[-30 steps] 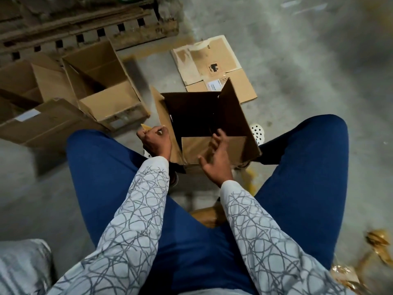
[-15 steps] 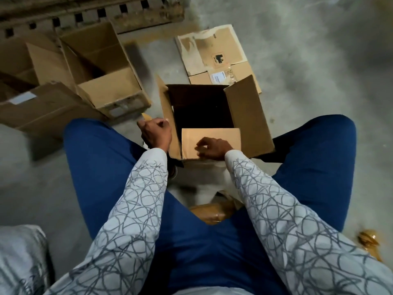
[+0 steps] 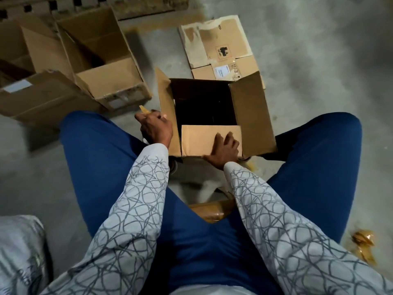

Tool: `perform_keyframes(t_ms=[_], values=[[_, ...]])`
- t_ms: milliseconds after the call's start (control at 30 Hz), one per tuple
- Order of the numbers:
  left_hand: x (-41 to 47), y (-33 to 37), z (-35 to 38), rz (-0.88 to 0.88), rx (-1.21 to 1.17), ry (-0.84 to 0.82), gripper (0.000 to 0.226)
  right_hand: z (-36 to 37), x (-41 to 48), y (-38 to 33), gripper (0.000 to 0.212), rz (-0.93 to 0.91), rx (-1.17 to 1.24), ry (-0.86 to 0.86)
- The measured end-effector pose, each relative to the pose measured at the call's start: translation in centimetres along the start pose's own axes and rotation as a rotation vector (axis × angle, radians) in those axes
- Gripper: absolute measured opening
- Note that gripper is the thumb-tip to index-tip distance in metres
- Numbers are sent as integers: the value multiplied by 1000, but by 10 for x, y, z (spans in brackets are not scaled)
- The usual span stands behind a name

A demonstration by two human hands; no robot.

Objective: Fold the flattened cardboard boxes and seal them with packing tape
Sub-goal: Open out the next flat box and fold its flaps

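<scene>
A crumpled wad of amber packing tape lay on the grey concrete floor at near right. Between the blue-trousered knees stood the open brown cardboard box. The right hand, fingers spread wide, pressed flat on the box's near flap. The left hand was closed around the box's left flap, pinching a small yellowish strip. Beyond lay a flattened, label-bearing cardboard sheet. At far left sat other open brown cartons.
</scene>
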State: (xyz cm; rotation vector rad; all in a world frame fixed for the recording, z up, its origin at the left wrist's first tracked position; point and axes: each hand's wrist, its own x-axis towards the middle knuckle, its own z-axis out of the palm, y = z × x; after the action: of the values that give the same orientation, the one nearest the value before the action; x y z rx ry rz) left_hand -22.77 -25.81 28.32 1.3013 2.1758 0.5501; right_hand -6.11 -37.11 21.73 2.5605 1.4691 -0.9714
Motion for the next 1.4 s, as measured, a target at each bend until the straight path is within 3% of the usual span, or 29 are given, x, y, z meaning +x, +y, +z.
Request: perform_keyframes(t_ms=[100,300,400,500,700,767,900,1100,1267,1400], values=[[-4,-1,-2,-24,3,8,16,-1,2,8,121,-64,-146,-122],[-9,-5,-13,-41,-4,38,13,2,5,6,94,-255,-188,-295],[-7,-7,-18,-44,30,-5,17,20,-2,0,97,-277,-151,-283],[-4,-9,-20,-61,29,-28,21,11,8,-13,89,-279,-87,-135],[-7,-10,-20,-45,13,-31,21,-68,52,-63,90,-428,31,482],[-7,-10,-20,-39,11,-30,21,-89,69,-73,96,-429,-1,550],[-5,-11,-21,-34,1,-33,22,-100,89,-73,116,-412,-138,303],[-8,-10,-15,-1,-16,-59,20,-29,76,-25,82,-304,-189,-19],[-21,-8,3,119,18,-235,29,31,35,1,65,-264,-296,194],[-22,-13,30,197,225,-387,34,31,15,-22,52,-269,-101,200]])
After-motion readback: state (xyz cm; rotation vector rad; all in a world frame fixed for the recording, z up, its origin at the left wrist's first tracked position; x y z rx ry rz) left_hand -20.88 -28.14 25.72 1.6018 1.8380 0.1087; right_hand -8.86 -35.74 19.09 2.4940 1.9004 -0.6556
